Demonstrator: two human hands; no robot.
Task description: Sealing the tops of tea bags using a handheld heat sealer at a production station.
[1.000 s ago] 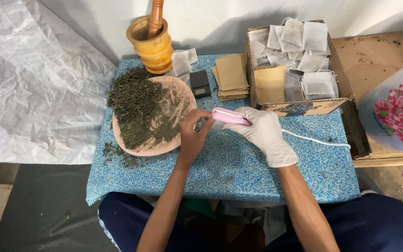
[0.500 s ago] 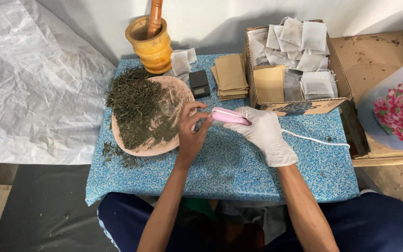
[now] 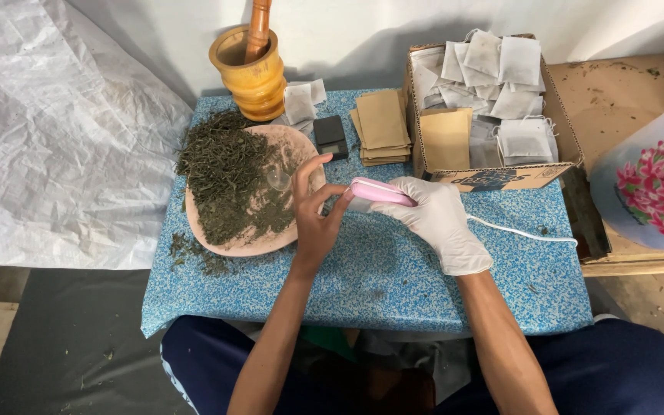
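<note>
My right hand (image 3: 436, 219), in a white glove, grips a pink hand-held sealer (image 3: 380, 191) just above the blue speckled table (image 3: 393, 277). A white cord (image 3: 524, 234) trails from the sealer to the right. My bare left hand (image 3: 315, 219) is at the sealer's left tip, thumb touching it and index finger raised. Whether it pinches anything there is hidden. Just left of it lies a pink plate (image 3: 251, 246) heaped with dried green leaves (image 3: 228, 177), with a small clear scoop (image 3: 278, 180) on it.
A wooden mortar with pestle (image 3: 251, 65) stands at the back. Beside it lie white filter bags (image 3: 301, 100), a small black scale (image 3: 331, 136) and a stack of brown sachets (image 3: 382, 123). A cardboard box (image 3: 493, 177) of filled bags sits back right. Loose leaves (image 3: 194, 253) lie by the plate.
My left hand's fingers have spread and the index finger has lifted at the sealer's tip. The right hand and sealer have stayed nearly still.
</note>
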